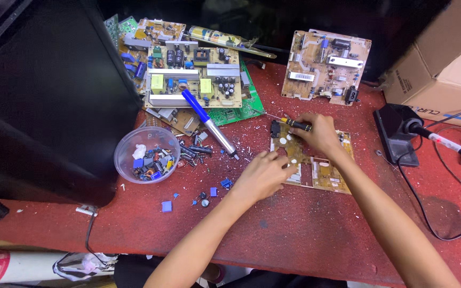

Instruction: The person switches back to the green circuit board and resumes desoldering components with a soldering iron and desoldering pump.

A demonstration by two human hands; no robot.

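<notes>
A tan circuit board (pixel 326 175) with cut-outs lies on the red table (pixel 305 240) in front of me. My left hand (pixel 265 173) rests on the board's near left edge, fingers curled and pressing it down. My right hand (pixel 318 133) sits over the board's far side and grips a small screwdriver (pixel 294 124) with a black-and-yellow handle. Its thin shaft points left, past the board's far left corner.
A blue-handled desoldering pump (pixel 208 121) lies left of the board. A clear bowl (pixel 146 154) holds small parts, and loose components (pixel 198 197) are scattered nearby. More circuit boards (pixel 193 74) (pixel 325 66) lie behind. A soldering iron stand (pixel 396 132) and a cardboard box (pixel 444 58) are at right, a black panel (pixel 44 101) at left.
</notes>
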